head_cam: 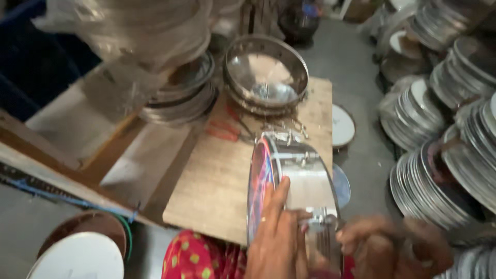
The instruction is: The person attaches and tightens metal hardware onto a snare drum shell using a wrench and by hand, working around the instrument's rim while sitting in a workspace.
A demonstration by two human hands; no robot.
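Observation:
A round steel container (302, 175) with a colourful patterned lid stands on its edge at the front of a wooden board (217, 181). My left hand (274, 232) lies flat against the lid side with fingers wrapped over the rim, holding it. Blurred by motion, my right hand (387, 243) sits at a small metal clasp (320, 219) on the container's steel wall. Whether it grips the clasp or a tool is not clear.
Stacked steel bowls (266, 72) and more nested bowls (181, 93) sit at the board's far end beside red-handled pliers (223, 132) and small metal fittings. Rows of steel plates (444, 155) fill the right side. White round lids (80, 256) lie at lower left.

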